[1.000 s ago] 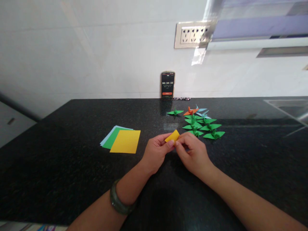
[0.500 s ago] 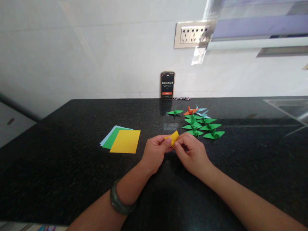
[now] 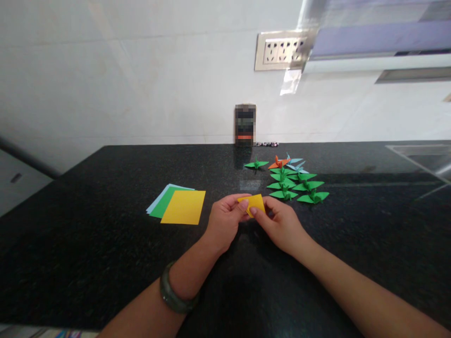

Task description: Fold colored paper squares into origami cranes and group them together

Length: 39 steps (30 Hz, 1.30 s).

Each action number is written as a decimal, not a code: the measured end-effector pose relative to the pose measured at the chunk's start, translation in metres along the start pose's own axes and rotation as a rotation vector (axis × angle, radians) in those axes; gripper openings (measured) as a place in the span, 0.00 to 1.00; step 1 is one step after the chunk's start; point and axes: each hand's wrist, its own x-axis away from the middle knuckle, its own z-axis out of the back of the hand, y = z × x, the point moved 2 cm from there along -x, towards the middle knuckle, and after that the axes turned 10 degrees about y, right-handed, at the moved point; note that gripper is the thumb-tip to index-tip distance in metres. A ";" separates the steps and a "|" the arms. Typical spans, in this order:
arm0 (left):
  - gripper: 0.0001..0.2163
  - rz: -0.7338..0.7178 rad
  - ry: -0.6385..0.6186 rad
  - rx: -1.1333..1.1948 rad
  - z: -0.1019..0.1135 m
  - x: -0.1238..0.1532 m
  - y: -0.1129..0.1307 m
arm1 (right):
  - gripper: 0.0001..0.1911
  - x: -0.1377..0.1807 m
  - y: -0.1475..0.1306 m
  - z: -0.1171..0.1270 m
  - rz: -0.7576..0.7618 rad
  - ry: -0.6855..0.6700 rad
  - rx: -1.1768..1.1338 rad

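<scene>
Turned flatter since earlier: yellow fold (image 3: 252, 203), pinched between left hand (image 3: 225, 220) and right hand (image 3: 282, 224), just in front of the cranes (image 3: 296, 180). Sheets (image 3: 178, 205) left of cranes. Folding midway.

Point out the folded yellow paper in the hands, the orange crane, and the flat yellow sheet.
folded yellow paper (image 3: 254, 203), head view, on its flat upper face.
orange crane (image 3: 278, 164), head view, on its body.
flat yellow sheet (image 3: 183, 207), head view, on its middle.
</scene>
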 end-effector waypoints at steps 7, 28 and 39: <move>0.14 0.004 0.026 0.003 0.002 -0.003 0.000 | 0.07 0.003 -0.007 0.002 0.018 0.007 0.043; 0.10 0.263 -0.247 0.121 0.006 -0.003 0.008 | 0.20 0.000 -0.007 0.013 0.477 0.077 -0.144; 0.11 0.303 -0.331 0.152 0.007 -0.002 0.007 | 0.16 -0.009 -0.004 0.020 0.461 -0.114 -0.296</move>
